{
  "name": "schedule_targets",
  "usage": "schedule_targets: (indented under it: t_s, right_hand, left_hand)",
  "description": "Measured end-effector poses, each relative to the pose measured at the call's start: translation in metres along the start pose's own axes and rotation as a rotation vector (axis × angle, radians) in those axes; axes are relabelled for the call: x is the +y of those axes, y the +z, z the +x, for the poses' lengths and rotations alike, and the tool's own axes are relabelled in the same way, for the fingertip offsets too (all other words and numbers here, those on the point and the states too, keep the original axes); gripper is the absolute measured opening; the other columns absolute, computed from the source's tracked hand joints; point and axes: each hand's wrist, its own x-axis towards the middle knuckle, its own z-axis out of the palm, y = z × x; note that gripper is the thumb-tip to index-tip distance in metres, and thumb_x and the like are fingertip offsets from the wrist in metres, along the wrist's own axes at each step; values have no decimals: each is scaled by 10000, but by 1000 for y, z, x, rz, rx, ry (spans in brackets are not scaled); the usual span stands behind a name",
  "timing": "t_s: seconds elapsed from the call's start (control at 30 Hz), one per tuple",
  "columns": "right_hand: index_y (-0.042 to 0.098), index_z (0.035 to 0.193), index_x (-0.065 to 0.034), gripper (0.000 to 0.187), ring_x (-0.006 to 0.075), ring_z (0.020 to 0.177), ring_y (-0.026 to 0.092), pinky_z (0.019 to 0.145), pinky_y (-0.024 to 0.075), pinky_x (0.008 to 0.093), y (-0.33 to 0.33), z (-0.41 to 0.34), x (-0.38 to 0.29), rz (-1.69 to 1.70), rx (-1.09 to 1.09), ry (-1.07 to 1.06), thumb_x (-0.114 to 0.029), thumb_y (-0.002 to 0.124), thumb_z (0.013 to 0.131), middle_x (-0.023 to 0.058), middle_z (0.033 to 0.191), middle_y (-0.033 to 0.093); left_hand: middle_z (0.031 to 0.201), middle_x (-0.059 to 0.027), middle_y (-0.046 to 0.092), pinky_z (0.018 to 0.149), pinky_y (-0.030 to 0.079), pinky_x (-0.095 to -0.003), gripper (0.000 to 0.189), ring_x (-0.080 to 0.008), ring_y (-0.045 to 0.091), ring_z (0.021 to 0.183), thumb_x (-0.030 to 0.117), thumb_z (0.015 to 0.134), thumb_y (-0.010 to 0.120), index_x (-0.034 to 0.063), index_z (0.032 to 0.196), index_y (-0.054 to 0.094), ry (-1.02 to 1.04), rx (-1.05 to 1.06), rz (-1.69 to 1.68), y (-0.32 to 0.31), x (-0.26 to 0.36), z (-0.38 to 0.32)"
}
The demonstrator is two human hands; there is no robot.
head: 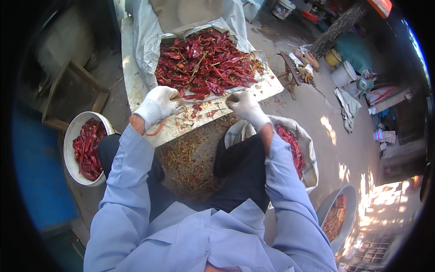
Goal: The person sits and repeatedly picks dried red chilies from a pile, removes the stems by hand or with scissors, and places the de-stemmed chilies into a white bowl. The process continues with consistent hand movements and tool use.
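A heap of dried red chili peppers (200,64) lies in the mouth of a white woven sack (146,44) on a pale board (129,78). My left hand (162,102), in a white glove, is curled at the heap's near left edge. My right hand (247,106), gloved too, is bent over the board's near right edge, its fingertips darkened. Whether either hand pinches something small is too unclear to tell. Between them, loose stems and pepper caps (193,114) are scattered on the board. An orange-red curved strip (157,127) lies beside my left wrist.
A white bucket of red peppers (89,149) stands at my left. By my right knee is an open woven sack of peppers (292,146). Stems litter the floor (187,159) between my legs. A grey basin (338,217), a wooden stool (289,73) and a tree trunk (336,29) are farther right.
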Motion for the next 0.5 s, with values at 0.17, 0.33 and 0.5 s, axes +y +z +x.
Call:
schedule_targets:
  t_s: [0.17,0.33,0.5]
  right_hand:
    - [773,1062,-87,273,401,1023,712,915,551,477,74,30,-35,-241,-63,58,-261,727,856,219,1049,746]
    - [767,1031,-95,309,386,969,720,866,553,475,114,40,-33,-350,51,38,-335,791,838,190,993,752]
    - [767,1010,-96,263,377,963,724,868,556,466,131,48,-31,-340,107,-39,-278,774,820,188,979,751]
  left_hand:
    - [890,-226,704,767,535,-475,216,-419,688,864,231,887,717,37,975,754,-39,-26,75,-2,-1,-1]
    - [860,-213,702,767,532,-500,263,-419,686,858,311,917,685,52,910,727,-18,-25,145,-2,-3,-6]
    - [849,-212,697,766,529,-517,286,-425,683,853,333,930,670,53,883,708,-45,-8,198,-5,-7,-7]
